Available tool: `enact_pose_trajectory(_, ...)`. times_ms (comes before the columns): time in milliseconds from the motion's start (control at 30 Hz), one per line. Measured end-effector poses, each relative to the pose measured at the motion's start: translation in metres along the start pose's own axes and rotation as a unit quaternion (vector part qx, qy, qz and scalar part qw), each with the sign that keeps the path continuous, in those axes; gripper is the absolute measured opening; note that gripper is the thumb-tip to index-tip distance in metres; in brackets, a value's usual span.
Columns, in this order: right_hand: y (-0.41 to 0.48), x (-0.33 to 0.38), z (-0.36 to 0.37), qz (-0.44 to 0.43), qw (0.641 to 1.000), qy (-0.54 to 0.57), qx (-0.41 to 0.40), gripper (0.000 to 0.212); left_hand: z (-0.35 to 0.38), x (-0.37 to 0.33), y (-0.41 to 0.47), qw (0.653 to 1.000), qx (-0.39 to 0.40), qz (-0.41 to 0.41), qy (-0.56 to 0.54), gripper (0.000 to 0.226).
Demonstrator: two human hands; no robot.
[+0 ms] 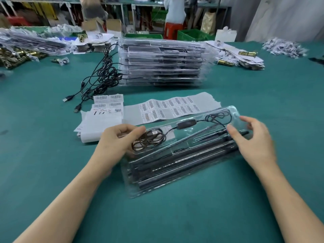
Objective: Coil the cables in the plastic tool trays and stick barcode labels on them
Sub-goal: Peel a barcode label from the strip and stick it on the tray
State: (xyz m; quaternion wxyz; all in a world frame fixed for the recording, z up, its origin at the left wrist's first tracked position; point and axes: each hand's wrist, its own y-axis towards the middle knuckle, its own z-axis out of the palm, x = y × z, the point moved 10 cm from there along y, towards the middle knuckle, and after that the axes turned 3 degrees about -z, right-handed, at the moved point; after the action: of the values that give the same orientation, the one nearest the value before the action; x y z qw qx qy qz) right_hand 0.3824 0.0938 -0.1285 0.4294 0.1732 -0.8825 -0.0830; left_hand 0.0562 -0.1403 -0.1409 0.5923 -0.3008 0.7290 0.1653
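Note:
A clear plastic tool tray (175, 183) lies slanted on the green table in front of me, with long black tools in its lower slots. Its black cable (149, 140) sits coiled at the tray's left end, and an inline switch (186, 124) leads to looser loops at the right end. My left hand (117, 139) grips the tray's left end, thumb over the coil. My right hand (252, 137) hovers over the right end with relaxed fingers spread, blurred, holding nothing. A barcode label sheet (168, 106) lies just behind the tray.
A tall stack of filled clear trays (163, 62) stands further back, with tangled black USB cables (101, 76) hanging off its left side. More label sheets and white papers (103, 118) lie at the left. Brass hardware, cartons and paper scraps line the table's far edge.

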Motion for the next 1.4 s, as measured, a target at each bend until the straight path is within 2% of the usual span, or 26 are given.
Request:
enact_pose_trajectory(100, 0.000, -0.002, 0.005, 0.010, 0.998, -0.049, 0.026, 0.060, -0.006, -0.011, 0.002, 0.990, -0.020, 0.071, 0.122, 0.026)
enact_pose_trajectory(233, 0.001, -0.003, 0.003, 0.020, 0.997, -0.067, 0.029, 0.060, -0.001, -0.030, -0.005, 0.948, -0.033, 0.165, 0.269, 0.023)
enact_pose_trajectory(433, 0.001, -0.002, -0.005, 0.029, 0.992, -0.120, 0.007, 0.039, 0.013, -0.036, -0.009, 0.888, -0.018, 0.230, 0.397, 0.036)
enact_pose_trajectory(533, 0.000, -0.002, -0.005, 0.040, 0.990, -0.133, 0.010, 0.031, 0.018, -0.037, -0.012, 0.879, -0.009, 0.247, 0.407, 0.029)
enact_pose_trajectory(700, -0.004, 0.007, -0.002, 0.017, 0.986, -0.162, 0.016, 0.029, 0.033, -0.037, -0.018, 0.875, 0.040, 0.261, 0.405, 0.047)
enact_pose_trajectory(833, -0.005, 0.011, -0.003, 0.014, 0.981, -0.194, 0.022, 0.029, 0.033, -0.038, -0.020, 0.877, 0.050, 0.261, 0.400, 0.052)
enact_pose_trajectory(933, -0.007, 0.013, -0.006, 0.006, 0.973, -0.230, 0.009, 0.032, 0.034, -0.036, -0.021, 0.870, 0.067, 0.256, 0.417, 0.065)
enact_pose_trajectory(1000, -0.008, 0.015, -0.010, -0.001, 0.971, -0.240, -0.007, 0.032, 0.033, -0.035, -0.018, 0.866, 0.075, 0.254, 0.424, 0.064)
enact_pose_trajectory(1100, -0.012, 0.034, 0.000, -0.071, 0.982, -0.176, -0.007, 0.020, 0.032, -0.035, -0.014, 0.874, 0.083, 0.248, 0.410, 0.056)
enact_pose_trajectory(1200, -0.021, 0.055, 0.027, -0.151, 0.982, -0.089, 0.069, 0.013, 0.035, -0.036, -0.013, 0.869, 0.094, 0.246, 0.418, 0.054)
enact_pose_trajectory(1267, -0.024, 0.058, 0.035, -0.165, 0.978, -0.091, 0.093, 0.007, 0.034, -0.037, -0.012, 0.861, 0.098, 0.240, 0.437, 0.054)
enact_pose_trajectory(1400, -0.025, 0.061, 0.035, -0.180, 0.973, -0.099, 0.107, 0.013, 0.031, -0.037, -0.009, 0.845, 0.109, 0.212, 0.478, 0.048)
